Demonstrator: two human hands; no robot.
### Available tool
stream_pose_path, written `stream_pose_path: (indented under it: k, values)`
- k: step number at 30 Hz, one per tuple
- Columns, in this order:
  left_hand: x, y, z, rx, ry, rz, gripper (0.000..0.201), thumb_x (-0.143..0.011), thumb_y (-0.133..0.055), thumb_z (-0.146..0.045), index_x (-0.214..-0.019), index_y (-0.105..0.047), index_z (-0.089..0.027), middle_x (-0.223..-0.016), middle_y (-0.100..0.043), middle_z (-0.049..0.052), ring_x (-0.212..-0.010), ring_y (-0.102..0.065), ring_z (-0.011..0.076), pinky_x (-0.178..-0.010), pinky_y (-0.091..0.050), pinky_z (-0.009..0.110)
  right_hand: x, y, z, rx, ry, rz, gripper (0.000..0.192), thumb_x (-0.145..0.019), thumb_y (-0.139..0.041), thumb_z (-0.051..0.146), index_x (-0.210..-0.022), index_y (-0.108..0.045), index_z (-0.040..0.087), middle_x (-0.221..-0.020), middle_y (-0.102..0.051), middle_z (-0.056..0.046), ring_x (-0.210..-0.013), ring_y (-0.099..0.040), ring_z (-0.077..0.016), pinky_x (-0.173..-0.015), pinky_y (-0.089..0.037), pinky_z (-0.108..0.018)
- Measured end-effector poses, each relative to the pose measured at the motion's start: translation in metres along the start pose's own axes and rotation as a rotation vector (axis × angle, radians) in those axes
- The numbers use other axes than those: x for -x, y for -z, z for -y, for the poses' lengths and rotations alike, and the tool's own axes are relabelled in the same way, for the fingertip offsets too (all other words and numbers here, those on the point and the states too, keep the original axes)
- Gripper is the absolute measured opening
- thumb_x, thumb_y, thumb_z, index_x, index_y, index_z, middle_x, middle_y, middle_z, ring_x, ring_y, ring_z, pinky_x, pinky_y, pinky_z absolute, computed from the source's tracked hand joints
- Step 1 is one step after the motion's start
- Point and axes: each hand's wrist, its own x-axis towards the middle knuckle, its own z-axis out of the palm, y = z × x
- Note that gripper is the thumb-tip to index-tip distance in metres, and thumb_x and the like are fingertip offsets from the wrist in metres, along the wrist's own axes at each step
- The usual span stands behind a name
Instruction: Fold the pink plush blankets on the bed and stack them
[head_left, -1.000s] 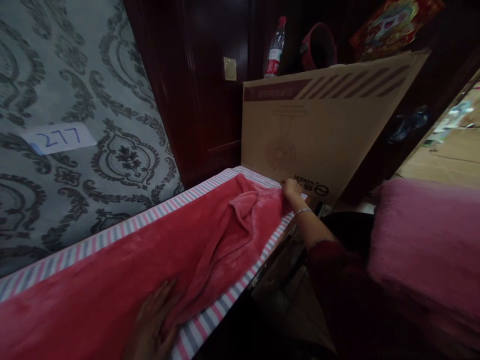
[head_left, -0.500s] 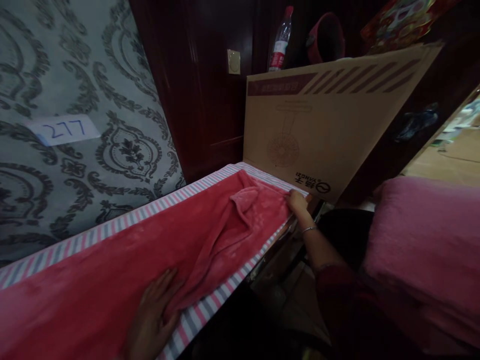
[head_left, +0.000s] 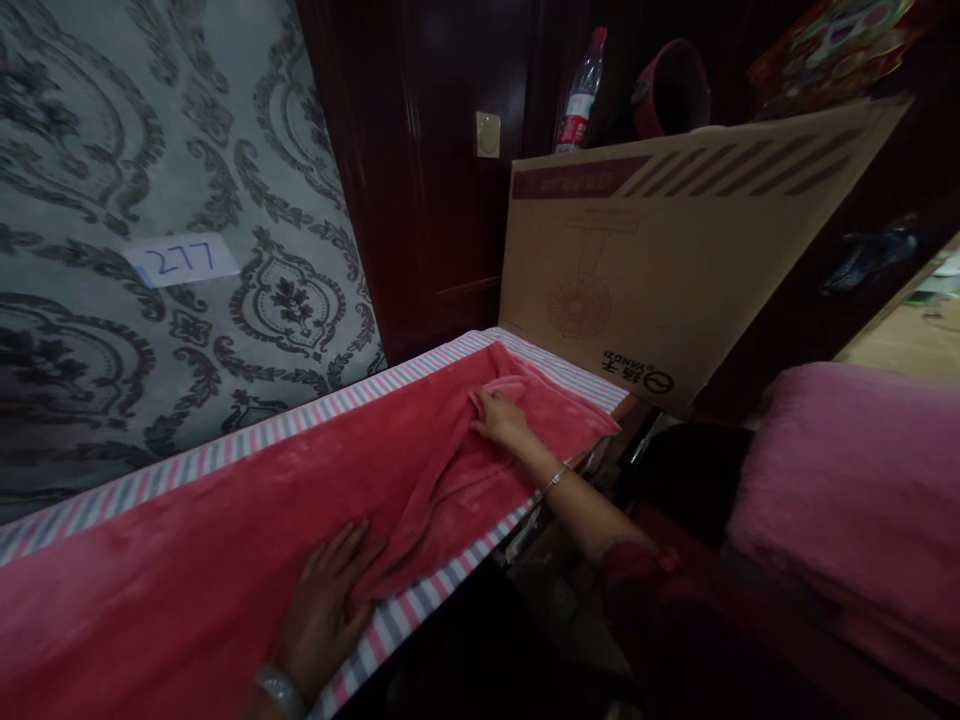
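Observation:
A red plush blanket (head_left: 247,520) lies lengthwise over a striped cloth (head_left: 292,425) in pink, grey and white. Toward its far end the blanket has a rumpled, folded-back flap (head_left: 457,480). My left hand (head_left: 326,600) rests flat on the near edge of the blanket, fingers spread. My right hand (head_left: 499,418) is at the tip of the flap, its fingers closed on the fabric. One corner of the blanket hangs slightly past the striped cloth at the far right.
A tall cardboard box (head_left: 645,260) stands behind the far end, with a bottle (head_left: 581,95) behind its top edge. A pink plush pile (head_left: 855,490) sits on the right. Patterned wall (head_left: 187,150) bounds the left, carrying a paper label (head_left: 184,260).
My right hand has left the blanket's far right corner and moved left onto the flap's tip. My left hand stays flat on the blanket. The view has shifted slightly.

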Motion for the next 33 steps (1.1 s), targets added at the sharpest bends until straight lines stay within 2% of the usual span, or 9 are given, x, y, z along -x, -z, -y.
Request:
stream_pose_path:
  k: [2, 6, 9, 12, 15, 17, 23, 29, 33]
  values:
    - [0.0, 0.0, 0.0, -0.003, -0.018, -0.018, 0.053, -0.084, -0.054, -0.03, -0.137, -0.06, -0.029, -0.141, -0.06, 0.007, -0.128, -0.057, 0.0278, -0.103, -0.048, 0.045, 0.0, 0.004, -0.008, -0.033, -0.086, -0.054, 0.041, -0.085, -0.059, 0.021, -0.126, -0.064, 0.021, -0.121, -0.068, -0.01, -0.107, -0.064, -0.025, -0.091, -0.048, -0.031]
    - [-0.002, 0.0, 0.0, -0.012, -0.028, -0.004, 0.054, -0.083, -0.054, -0.029, -0.137, -0.06, -0.03, -0.141, -0.061, 0.007, -0.126, -0.058, 0.0277, -0.103, -0.048, 0.045, 0.007, 0.045, -0.065, -0.074, -0.348, -0.271, 0.048, -0.092, -0.034, 0.017, -0.135, -0.054, 0.008, -0.12, -0.068, -0.016, -0.105, -0.064, -0.025, -0.089, -0.05, -0.032]
    - [-0.002, -0.001, 0.002, -0.018, -0.031, 0.002, 0.056, -0.082, -0.055, -0.028, -0.137, -0.059, -0.031, -0.142, -0.06, 0.006, -0.127, -0.058, 0.0279, -0.103, -0.048, 0.045, 0.022, 0.065, -0.106, -0.111, -0.533, -0.352, 0.046, -0.088, -0.039, 0.018, -0.128, -0.057, 0.004, -0.108, -0.071, -0.018, -0.093, -0.068, -0.0268, -0.078, -0.054, -0.033]
    - [-0.001, -0.004, 0.005, -0.012, -0.032, 0.018, 0.058, -0.08, -0.056, -0.028, -0.138, -0.059, -0.032, -0.143, -0.059, 0.005, -0.128, -0.057, 0.0277, -0.104, -0.047, 0.044, 0.034, 0.064, -0.126, -0.186, -0.616, -0.34, 0.035, -0.084, -0.052, 0.018, -0.115, -0.064, 0.008, -0.088, -0.073, -0.013, -0.069, -0.07, -0.0217, -0.061, -0.054, -0.027]
    - [-0.002, -0.004, 0.004, -0.019, -0.018, 0.034, 0.058, -0.079, -0.056, -0.027, -0.138, -0.059, -0.032, -0.144, -0.058, 0.006, -0.129, -0.056, 0.0282, -0.105, -0.047, 0.045, 0.032, 0.058, -0.131, -0.243, -0.642, -0.332, 0.032, -0.083, -0.057, 0.019, -0.113, -0.064, 0.008, -0.08, -0.072, -0.01, -0.057, -0.067, -0.0187, -0.053, -0.052, -0.026]
    - [-0.003, -0.003, 0.0, -0.017, -0.012, 0.037, 0.056, -0.081, -0.055, -0.027, -0.137, -0.06, -0.032, -0.143, -0.059, 0.006, -0.129, -0.056, 0.0286, -0.104, -0.047, 0.046, 0.028, 0.058, -0.134, -0.25, -0.639, -0.353, 0.036, -0.084, -0.057, 0.02, -0.118, -0.061, 0.008, -0.084, -0.072, -0.011, -0.06, -0.068, -0.0193, -0.054, -0.053, -0.026]
    - [-0.004, 0.003, -0.013, 0.016, 0.017, 0.092, 0.051, -0.083, -0.052, -0.024, -0.132, -0.065, -0.029, -0.138, -0.062, 0.008, -0.127, -0.055, 0.0314, -0.1, -0.048, 0.051, 0.031, 0.059, -0.15, -0.157, -0.593, -0.487, 0.053, -0.088, -0.048, 0.018, -0.141, -0.044, 0.01, -0.116, -0.067, -0.016, -0.1, -0.066, -0.0232, -0.083, -0.051, -0.029]
    - [-0.01, 0.013, -0.022, 0.016, 0.023, 0.156, 0.047, -0.083, -0.053, -0.023, -0.128, -0.067, -0.026, -0.138, -0.061, 0.011, -0.116, -0.058, 0.0326, -0.095, -0.049, 0.052, 0.04, 0.05, -0.165, -0.078, -0.61, -0.513, 0.054, -0.085, -0.051, 0.019, -0.138, -0.048, 0.013, -0.11, -0.067, -0.014, -0.098, -0.064, -0.026, -0.084, -0.049, -0.032]
    - [-0.011, 0.018, -0.029, -0.003, 0.028, 0.18, 0.045, -0.086, -0.052, -0.021, -0.128, -0.066, -0.024, -0.135, -0.062, 0.013, -0.115, -0.059, 0.0334, -0.092, -0.05, 0.052, 0.04, 0.052, -0.173, -0.056, -0.591, -0.525, 0.051, -0.085, -0.047, 0.017, -0.135, -0.049, 0.009, -0.107, -0.066, -0.016, -0.097, -0.063, -0.0274, -0.088, -0.048, -0.036]
